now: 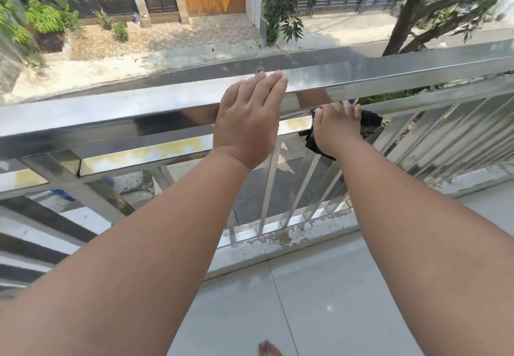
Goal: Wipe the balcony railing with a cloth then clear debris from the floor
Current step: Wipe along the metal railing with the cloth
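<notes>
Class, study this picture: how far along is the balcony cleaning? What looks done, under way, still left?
Possibly done: the top rail shines beside the left hand resting on it. Under way: the right hand presses a dark cloth to the lower rail. Left: yellow stains on that rail, flaky debris along the floor edge.

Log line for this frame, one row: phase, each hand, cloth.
phase: wiping | left hand: flat on top rail | right hand: grips cloth | cloth: dark, against lower rail
</notes>
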